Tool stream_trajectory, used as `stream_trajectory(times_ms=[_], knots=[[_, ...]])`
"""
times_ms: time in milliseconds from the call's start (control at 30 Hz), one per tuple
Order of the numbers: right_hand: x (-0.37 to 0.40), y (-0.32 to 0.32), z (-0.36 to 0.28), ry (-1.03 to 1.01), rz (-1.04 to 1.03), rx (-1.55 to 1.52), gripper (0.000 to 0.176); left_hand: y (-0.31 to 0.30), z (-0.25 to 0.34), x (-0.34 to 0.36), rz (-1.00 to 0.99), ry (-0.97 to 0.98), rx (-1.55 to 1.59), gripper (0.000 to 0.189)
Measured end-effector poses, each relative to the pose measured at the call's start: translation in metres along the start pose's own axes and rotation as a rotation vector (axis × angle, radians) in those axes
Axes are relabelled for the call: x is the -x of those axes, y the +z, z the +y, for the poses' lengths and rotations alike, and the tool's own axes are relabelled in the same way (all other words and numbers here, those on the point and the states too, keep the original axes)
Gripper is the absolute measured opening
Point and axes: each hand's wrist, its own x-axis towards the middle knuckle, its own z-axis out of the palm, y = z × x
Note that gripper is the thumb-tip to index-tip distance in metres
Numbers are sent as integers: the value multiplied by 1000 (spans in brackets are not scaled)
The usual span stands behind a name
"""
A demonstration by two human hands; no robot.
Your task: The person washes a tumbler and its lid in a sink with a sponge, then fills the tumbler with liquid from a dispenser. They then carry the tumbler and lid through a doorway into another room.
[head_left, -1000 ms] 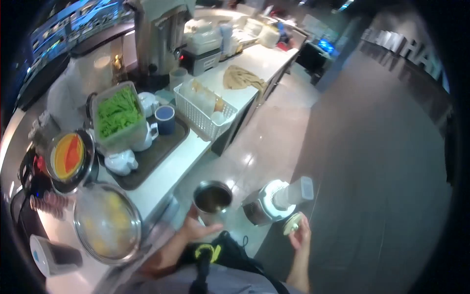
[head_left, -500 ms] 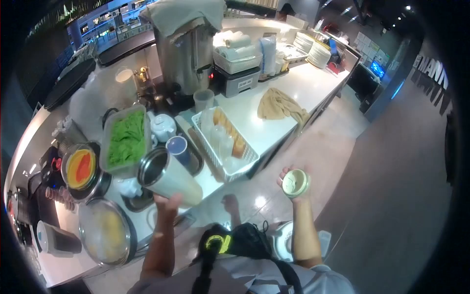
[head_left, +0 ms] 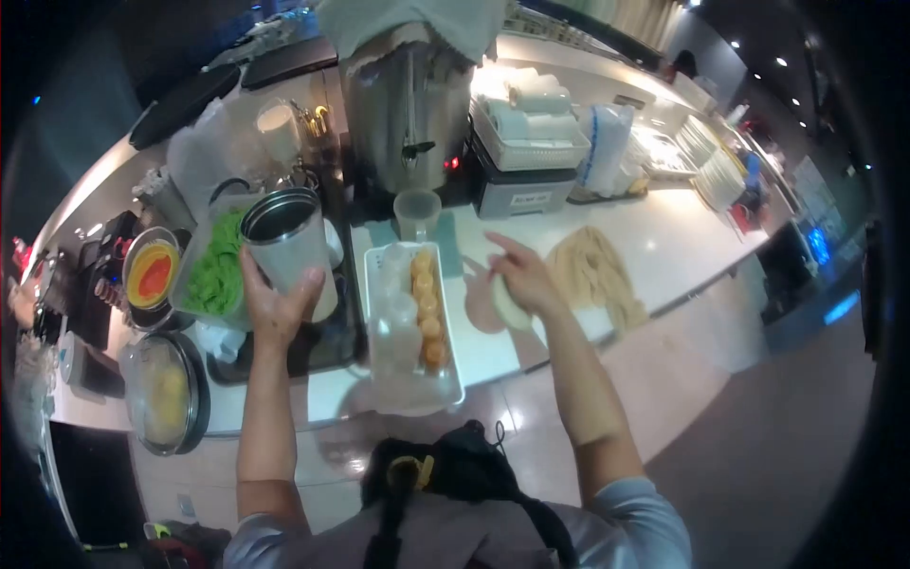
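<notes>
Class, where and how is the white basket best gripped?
I'd grip the white basket by its two long rims, midway, coming down from above: it is long, narrow and open-topped, with a dark tray close on its left and a clear cup beyond its far end.

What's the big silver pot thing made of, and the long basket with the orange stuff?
The large silver urn looks like shiny metal, probably stainless steel: it throws bright reflections. The long white basket seems to be smooth, hard plastic, judging by its even colour and rounded rim.
</notes>
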Motion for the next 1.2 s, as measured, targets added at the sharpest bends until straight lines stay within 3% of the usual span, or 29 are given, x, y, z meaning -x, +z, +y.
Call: stream_trajectory(times_ms=[67, 167, 267, 400, 467, 567, 667, 833, 933, 1000, 1067, 1200], knots=[[-50, 13, 8, -97, -86, 141, 50, 19, 2, -16, 40, 23, -134, 83], [-105, 34, 17, -351, -161, 646, 48, 43, 8, -38, 28, -6, -180, 85], [-123, 42, 10, -354, -284, 780, 39, 57, -9, -61, 6, -13, -219, 88], [-131, 33, 8, -393, -229, 833, 22, 70, -21, -78, 32, -30, -330, 95], [-120, 16, 9, -441, -173, 831, 20, 74, -17, -76, 9, -62, -347, 100], [-97, -18, 4, -448, -112, 855, 19, 80, -56, -84, 15, -86, -511, 109], [-69, -49, 11, -394, -73, 880, 19, 92, -69, -98, -135, -133, -463, 115], [-35, -82, 29, -286, -43, 912, 18, 124, -117, -105, -328, -185, -211, 101], [-19, -96, 50, -295, 24, 887, 17, 135, -90, -98, -433, -330, 24, 99], [-9, -99, 54, -295, 60, 864, 17, 141, -129, -103, -379, -241, -95, 96], [-2, -100, 53, -302, 55, 882, 17, 140, -143, -109, -499, -307, 79, 97], [2, -99, 68, -362, 87, 862, 20, 136, -155, -112, -628, -285, -155, 108]])
